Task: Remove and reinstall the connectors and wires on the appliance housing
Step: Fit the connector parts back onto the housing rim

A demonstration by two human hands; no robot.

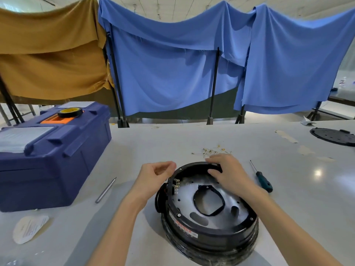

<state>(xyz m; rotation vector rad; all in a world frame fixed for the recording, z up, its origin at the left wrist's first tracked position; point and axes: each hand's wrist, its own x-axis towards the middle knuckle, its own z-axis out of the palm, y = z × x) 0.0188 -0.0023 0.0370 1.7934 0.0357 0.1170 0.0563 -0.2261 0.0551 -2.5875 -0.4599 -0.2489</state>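
appliance housing (209, 233), near edge of surface (192, 137): right hand (228, 173) grips its far rim; left hand (155, 175) pinches a thin wire (163, 171) beside the terminals (176, 186). risk: a skewed push could bend a terminal.

Appliance housing (211, 244): black shell, silver-grey metal plate (184, 194) inside, red-and-white label (182, 226) on rim at 7 o'clock. Surface (153, 143): pale grey, glossy. Toolbox (48, 169) at 9 o'clock of housing: navy blue, orange tray (55, 120) on top; tape roll (70, 111) black, yellow core. Screwdriver (265, 182) at 3 o'clock: teal-green handle, black collar. Hung cloths at 12 o'clock: blue cloth (172, 64), mustard-brown cloth (48, 54); both plain.
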